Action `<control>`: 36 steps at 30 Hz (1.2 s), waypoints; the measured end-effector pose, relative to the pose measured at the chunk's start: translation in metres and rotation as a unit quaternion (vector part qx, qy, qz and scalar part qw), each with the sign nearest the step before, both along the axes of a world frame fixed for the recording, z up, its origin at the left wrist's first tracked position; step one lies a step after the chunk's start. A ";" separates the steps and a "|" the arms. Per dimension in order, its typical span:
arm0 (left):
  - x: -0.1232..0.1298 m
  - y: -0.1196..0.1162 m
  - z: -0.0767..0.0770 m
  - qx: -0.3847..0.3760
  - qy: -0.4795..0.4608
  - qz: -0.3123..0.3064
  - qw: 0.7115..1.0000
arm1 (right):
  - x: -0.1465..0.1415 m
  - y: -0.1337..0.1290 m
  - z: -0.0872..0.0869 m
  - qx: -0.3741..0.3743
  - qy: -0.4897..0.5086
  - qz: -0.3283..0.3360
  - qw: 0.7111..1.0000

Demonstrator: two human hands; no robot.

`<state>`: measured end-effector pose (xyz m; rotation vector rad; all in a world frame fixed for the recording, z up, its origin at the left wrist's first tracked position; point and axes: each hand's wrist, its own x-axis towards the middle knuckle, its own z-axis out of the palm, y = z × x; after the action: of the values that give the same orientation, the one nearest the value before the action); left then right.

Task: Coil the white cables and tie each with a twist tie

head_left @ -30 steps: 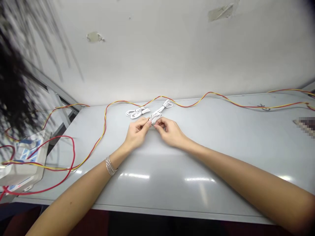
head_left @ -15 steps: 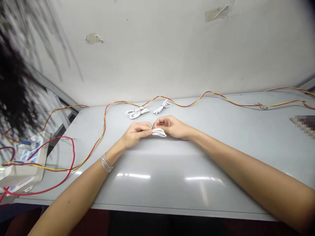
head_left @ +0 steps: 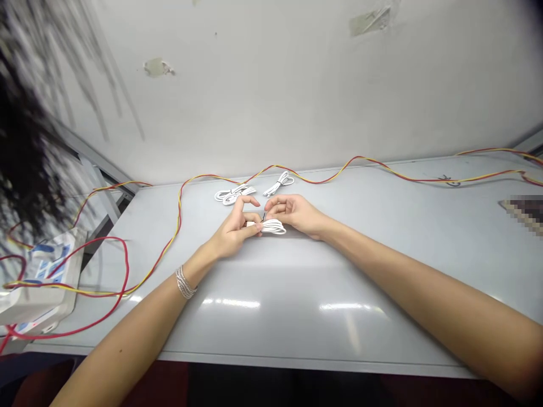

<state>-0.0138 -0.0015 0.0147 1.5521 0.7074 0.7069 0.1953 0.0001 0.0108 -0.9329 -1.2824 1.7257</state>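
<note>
**Two hands at one white cable coil**

The left hand (head_left: 231, 233) grasps the white cable coil (head_left: 274, 228) at its left end, pinched between thumb and fingers. The right hand (head_left: 294, 215) is released, fingers loosely open just beside the coil. Beyond the coil lie a second white coil (head_left: 233, 195) and a third white coil (head_left: 279, 183), with a red-and-yellow twin wire (head_left: 316, 182) farther still.

A white cable coil (head_left: 272, 228) sits in tight, flattened loops.

The one camera sits on my head, facing forward and down across the counter (head_left: 297, 333) from its near edge, fairly close above my fingers (head_left: 288, 208). The wall (head_left: 271, 85) rises beyond it; left of it, a dark blur (head_left: 25, 141), probably hair, spoils the view.
</note>
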 end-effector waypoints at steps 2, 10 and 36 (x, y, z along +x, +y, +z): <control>0.001 0.000 0.002 -0.013 -0.005 0.005 1.000 | 0.002 0.001 0.000 0.005 0.000 0.015 1.000; 0.003 0.003 0.006 -0.073 -0.014 0.012 0.997 | -0.004 -0.003 -0.011 0.088 0.013 -0.013 0.996; -0.003 0.012 0.002 -0.067 -0.025 0.072 0.995 | -0.009 -0.007 -0.013 0.283 -0.117 -0.056 0.950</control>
<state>-0.0171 0.0103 0.0166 1.3657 0.8188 0.7863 0.1861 -0.0070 -0.0021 -0.8560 -1.7187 1.0811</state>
